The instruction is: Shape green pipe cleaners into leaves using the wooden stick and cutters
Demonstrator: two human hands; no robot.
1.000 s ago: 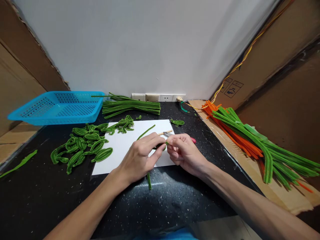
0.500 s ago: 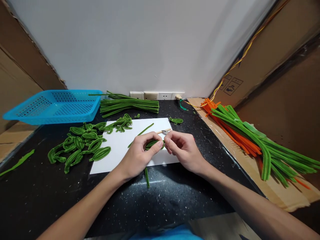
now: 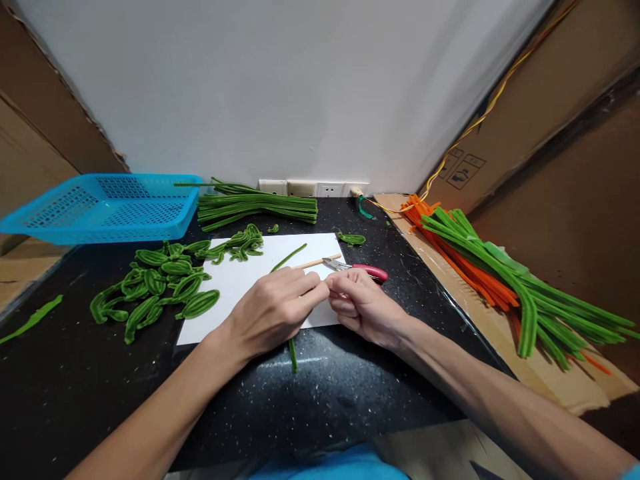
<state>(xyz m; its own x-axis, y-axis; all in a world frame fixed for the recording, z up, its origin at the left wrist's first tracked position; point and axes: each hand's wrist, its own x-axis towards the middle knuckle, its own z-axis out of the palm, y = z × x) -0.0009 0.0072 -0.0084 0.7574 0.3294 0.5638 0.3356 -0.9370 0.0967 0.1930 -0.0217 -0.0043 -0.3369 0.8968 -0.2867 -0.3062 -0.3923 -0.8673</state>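
My left hand has its back turned up, fingers closed over a green chenille-stem leaf that it now hides. Against its fingertips, my right hand pinches at the leaf's end. A green chenille stem sticks out below my left hand; another stem lies on the white paper beyond it. Just past my fingers rest a thin wooden stick and red-handled pliers. Finished-looking looped green leaves lie in a pile to the left, partly on the paper.
A blue perforated basket stands at the back left, beside a bundle of green stems. Orange stems and more green stems lie on cardboard at right. Wall sockets with a plugged-in cable line the back.
My left hand has rolled over, so its back faces up and covers the leaf that showed before. My right hand has turned and lowered slightly, uncovering the pliers' red handles.
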